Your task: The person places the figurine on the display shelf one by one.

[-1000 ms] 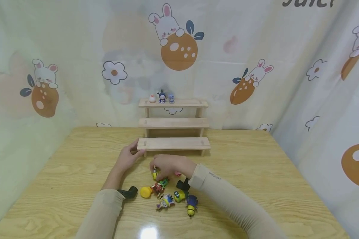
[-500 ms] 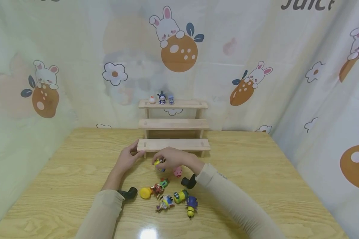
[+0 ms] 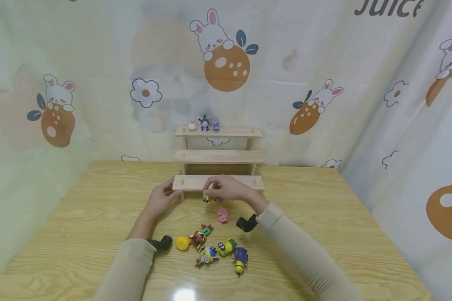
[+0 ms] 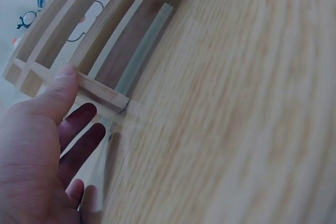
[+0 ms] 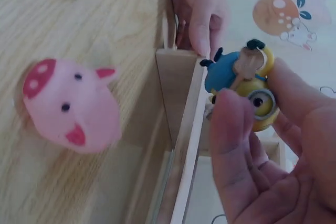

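Note:
My right hand point(image 3: 227, 188) pinches a small minion figurine point(image 5: 223, 72) between thumb and fingertips. The figurine has a yellow head, a round goggle eye, blue overalls and a brown guitar-like piece; in the right wrist view it is tipped sideways. In the head view the hand overlaps the front of the lowest step point(image 3: 192, 182) of a three-tier wooden rack. At that step's left end rests my left hand point(image 3: 161, 200). Its thumb point(image 4: 64, 80) touches the corner in the left wrist view, while the other fingers are loosely extended beside it. A pink pig toy point(image 5: 84, 108) stands on the table below the right hand.
On the top step point(image 3: 237, 131) stand three small figurines point(image 3: 204, 124), toward its left. The middle step point(image 3: 218, 156) is behind the right hand. Several toys lie on the table nearer me, among them a yellow disc-shaped piece point(image 3: 182, 243) and a purple-and-yellow figure point(image 3: 240, 261). A patterned curtain point(image 3: 271, 96) hangs behind.
My right hand has lifted the minion figurine from among the toys and carried it forward and slightly right to the lowest step, uncovering the pig. The left hand has stayed at the rack.

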Action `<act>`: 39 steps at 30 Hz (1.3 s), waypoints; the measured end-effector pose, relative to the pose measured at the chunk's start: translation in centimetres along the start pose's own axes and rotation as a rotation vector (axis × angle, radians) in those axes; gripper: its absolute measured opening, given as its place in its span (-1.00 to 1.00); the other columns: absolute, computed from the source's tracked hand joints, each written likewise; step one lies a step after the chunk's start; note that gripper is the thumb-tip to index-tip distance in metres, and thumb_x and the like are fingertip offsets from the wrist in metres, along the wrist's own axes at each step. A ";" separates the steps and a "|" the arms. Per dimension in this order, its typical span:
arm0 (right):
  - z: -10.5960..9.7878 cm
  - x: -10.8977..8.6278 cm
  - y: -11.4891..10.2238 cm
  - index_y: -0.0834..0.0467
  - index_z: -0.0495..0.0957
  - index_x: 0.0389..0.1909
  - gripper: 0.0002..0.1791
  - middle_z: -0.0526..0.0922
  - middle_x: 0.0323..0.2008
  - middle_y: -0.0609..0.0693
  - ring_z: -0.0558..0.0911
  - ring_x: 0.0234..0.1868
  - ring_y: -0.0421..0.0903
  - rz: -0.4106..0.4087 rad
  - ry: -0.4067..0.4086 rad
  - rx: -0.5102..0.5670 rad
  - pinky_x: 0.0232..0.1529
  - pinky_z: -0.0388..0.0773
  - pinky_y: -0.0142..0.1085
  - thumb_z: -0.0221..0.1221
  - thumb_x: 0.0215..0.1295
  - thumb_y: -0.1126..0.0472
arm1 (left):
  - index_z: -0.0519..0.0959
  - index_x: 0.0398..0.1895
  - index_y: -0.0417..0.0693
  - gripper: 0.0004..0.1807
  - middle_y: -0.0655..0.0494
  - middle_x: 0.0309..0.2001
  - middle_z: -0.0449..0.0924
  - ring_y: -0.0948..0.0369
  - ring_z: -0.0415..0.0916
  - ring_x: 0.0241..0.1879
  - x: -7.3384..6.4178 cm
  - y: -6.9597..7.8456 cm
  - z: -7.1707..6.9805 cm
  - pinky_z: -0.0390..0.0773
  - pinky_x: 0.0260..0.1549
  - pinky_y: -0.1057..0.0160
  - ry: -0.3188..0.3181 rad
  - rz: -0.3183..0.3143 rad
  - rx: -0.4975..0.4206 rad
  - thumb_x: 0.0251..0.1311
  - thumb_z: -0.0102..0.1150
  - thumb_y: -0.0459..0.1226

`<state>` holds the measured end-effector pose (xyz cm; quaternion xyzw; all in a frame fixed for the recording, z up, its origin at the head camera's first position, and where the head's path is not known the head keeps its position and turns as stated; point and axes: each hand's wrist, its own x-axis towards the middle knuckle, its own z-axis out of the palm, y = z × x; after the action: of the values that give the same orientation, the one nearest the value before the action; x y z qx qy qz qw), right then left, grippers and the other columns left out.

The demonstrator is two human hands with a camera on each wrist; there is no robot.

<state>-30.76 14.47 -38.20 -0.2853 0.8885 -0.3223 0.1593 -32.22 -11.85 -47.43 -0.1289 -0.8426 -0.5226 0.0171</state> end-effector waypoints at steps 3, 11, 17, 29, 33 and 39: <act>-0.4 -0.3 0.2 -0.06 0.61 -0.17 -0.78 0.64 -0.47 0.05 0.67 -0.46 0.02 0.027 0.014 0.017 -0.37 0.61 -0.22 0.15 0.31 -0.08 | 0.12 0.45 -0.12 -0.18 -0.21 0.09 0.55 -0.08 0.46 0.15 0.0 0.0 0.0 0.40 0.17 -0.08 0.007 0.015 0.012 0.22 0.19 -0.01; -1.2 -1.1 0.3 0.00 0.62 -0.11 -0.78 0.65 -0.24 0.05 0.69 -0.28 0.03 0.073 -0.015 0.122 -0.12 0.61 0.03 0.22 0.27 0.04 | 0.11 0.46 -0.06 -0.18 -0.20 0.13 0.53 -0.07 0.45 0.17 0.0 -0.1 0.0 0.40 0.19 -0.06 -0.012 -0.006 -0.007 0.21 0.19 0.00; -1.1 -1.1 0.4 0.02 0.58 0.00 -0.67 0.63 -0.10 -0.04 0.68 -0.16 -0.05 0.060 -0.062 0.123 -0.11 0.62 -0.06 0.26 0.20 0.16 | 0.10 0.46 -0.05 -0.16 -0.19 0.14 0.52 -0.06 0.44 0.18 0.0 -0.3 -0.1 0.40 0.18 -0.05 -0.010 -0.015 -0.003 0.20 0.18 0.04; -2.3 -1.5 -1.1 0.01 0.58 0.04 -0.53 0.64 -0.12 -0.09 0.63 -0.14 -0.17 0.071 0.112 -0.140 -0.13 0.59 -0.29 0.33 0.12 -0.06 | 0.10 0.47 -0.04 -0.12 -0.19 0.15 0.51 -0.06 0.43 0.18 -0.1 -0.2 -0.3 0.42 0.17 -0.05 -0.013 -0.011 -0.009 0.17 0.18 0.10; -3.4 -1.3 -1.4 0.06 0.60 0.05 -0.51 0.68 -0.09 -0.05 0.63 -0.07 -0.11 0.072 0.148 -0.199 -0.01 0.57 -0.20 0.32 0.13 -0.07 | 0.10 0.46 -0.04 -0.13 -0.19 0.15 0.52 -0.06 0.44 0.18 0.0 -0.2 -0.3 0.43 0.16 -0.05 -0.013 -0.010 0.000 0.18 0.18 0.09; -5.9 -0.8 -1.7 0.08 0.56 0.07 -0.56 0.65 0.02 0.06 0.62 0.04 0.00 0.081 0.212 -0.253 0.04 0.56 -0.13 0.28 0.19 0.01 | 0.09 0.47 -0.07 -0.13 -0.19 0.13 0.53 -0.06 0.43 0.19 0.0 0.0 -0.1 0.44 0.15 -0.05 -0.015 -0.011 0.009 0.19 0.18 0.07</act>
<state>-32.25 16.74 -32.61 -0.2313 0.9445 -0.2298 0.0403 -32.27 -11.96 -47.34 -0.1282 -0.8459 -0.5177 0.0084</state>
